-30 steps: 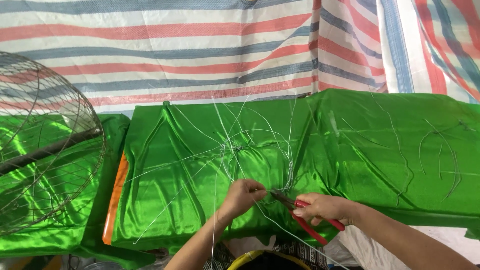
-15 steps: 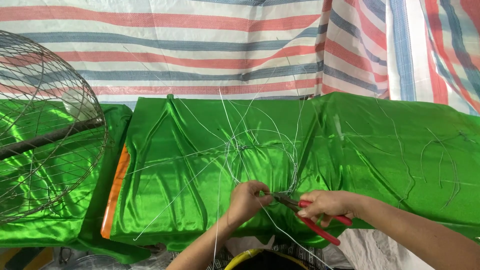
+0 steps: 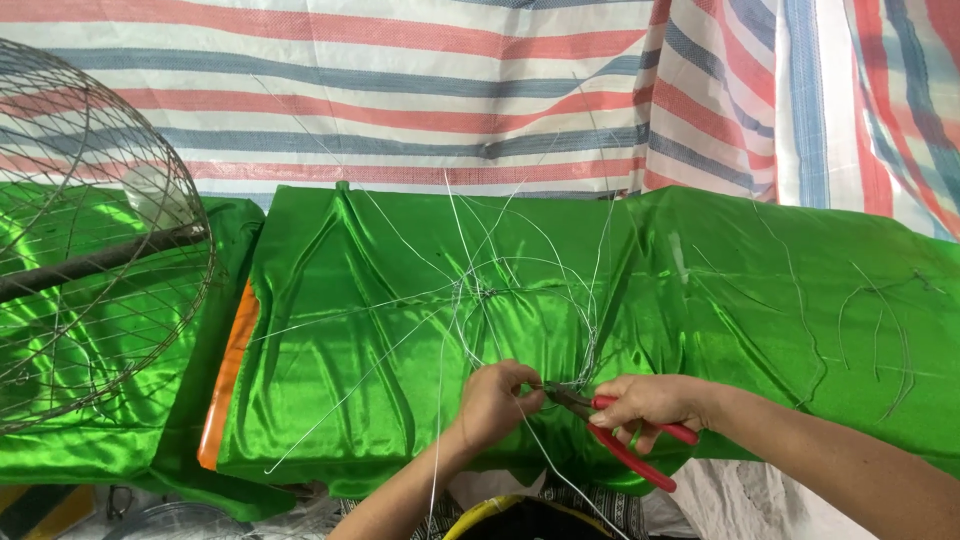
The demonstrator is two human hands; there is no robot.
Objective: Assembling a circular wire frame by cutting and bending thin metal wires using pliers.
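Note:
My left hand (image 3: 497, 402) pinches thin silver wire (image 3: 470, 300) near the front edge of a shiny green cloth (image 3: 350, 330). My right hand (image 3: 648, 402) grips red-handled pliers (image 3: 625, 440), whose dark jaws point left and meet the wire right beside my left fingertips. The wire forms a loose tangle of long strands that fans up and out over the green cloth. One strand runs down past my left wrist.
A round wire mesh cage (image 3: 90, 240) on a dark rod (image 3: 100, 262) stands at the left. A striped tarp (image 3: 480, 90) hangs behind. More loose wires (image 3: 880, 320) lie on the green cloth at right. A yellow-rimmed dark object (image 3: 500, 510) sits below my hands.
The view has shifted slightly. Both hands stay together at the wire, with the plier jaws held against it beside my left fingers.

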